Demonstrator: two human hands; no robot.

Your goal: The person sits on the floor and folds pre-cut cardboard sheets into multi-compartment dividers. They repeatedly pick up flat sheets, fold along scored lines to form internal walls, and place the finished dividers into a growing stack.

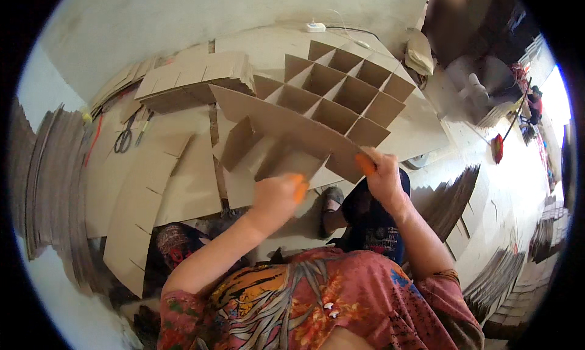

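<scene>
A partition grid of interlocked brown cardboard strips (334,109) rests tilted on the table in front of me, with several open square cells. Its nearest long cardboard strip (274,115) slants from upper left down toward my right hand. My right hand (387,178) pinches the right end of that strip, an orange cover showing on a finger. Closed at the lower edge of a short cross strip (292,158) is my left hand (275,201), also with an orange finger cover. Its exact grip is partly hidden by the hand itself.
Slotted cardboard strips (195,76) are stacked at the back left, near scissors (124,137). A long slotted strip (146,210) lies at the left. More cardboard stacks (58,179) stand far left and right (451,197). A white power strip (315,27) sits at the back.
</scene>
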